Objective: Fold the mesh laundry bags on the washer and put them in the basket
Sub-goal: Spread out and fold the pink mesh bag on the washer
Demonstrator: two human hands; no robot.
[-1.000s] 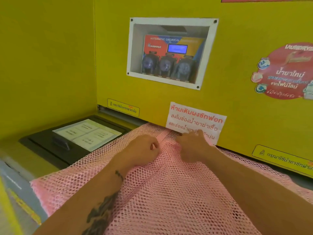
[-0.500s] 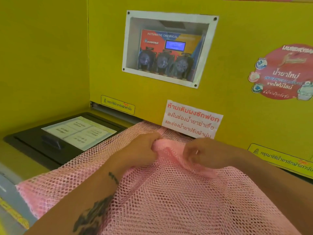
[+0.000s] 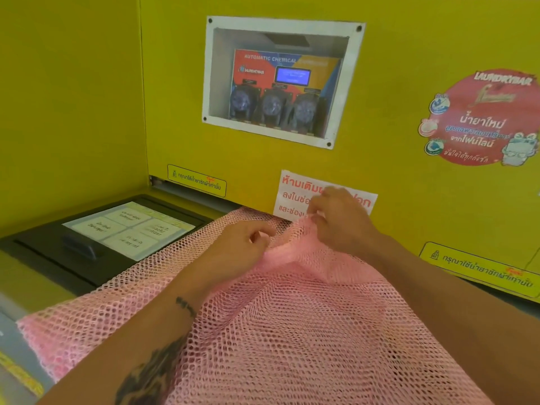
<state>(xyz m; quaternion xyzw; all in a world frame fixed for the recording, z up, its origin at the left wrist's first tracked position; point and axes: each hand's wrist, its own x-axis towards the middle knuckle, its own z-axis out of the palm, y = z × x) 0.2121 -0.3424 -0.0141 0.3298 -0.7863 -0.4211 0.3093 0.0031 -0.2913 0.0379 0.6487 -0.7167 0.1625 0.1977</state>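
Yellow panels filled the upper frame behind the washer top [image 3: 43, 290], where a pink mesh bag [image 3: 292, 331] lay spread across the lower centre. Left hand [image 3: 236, 247] and right hand [image 3: 342, 220] pinched its far edge at centre frame. Folding looked barely begun; no basket showed.

Left hand [image 3: 244, 248]: knuckles up, fingers curled under, thumb and fingertips pinched on the pink mesh laundry bag [image 3: 292, 331] at its far edge.
Right hand [image 3: 340, 222]: just beside the left and a little farther and higher; fingers bent, pinching a raised ridge of the same mesh; slightly blurred.
Gap between hands: narrow, the two not touching.
Left forearm: bare, reaching up from the lower left, lying over the mesh; a small dark tattoo band near the wrist, a larger dark tattoo lower down.
Right forearm: bare, coming in from the lower right, angled toward the left hand.
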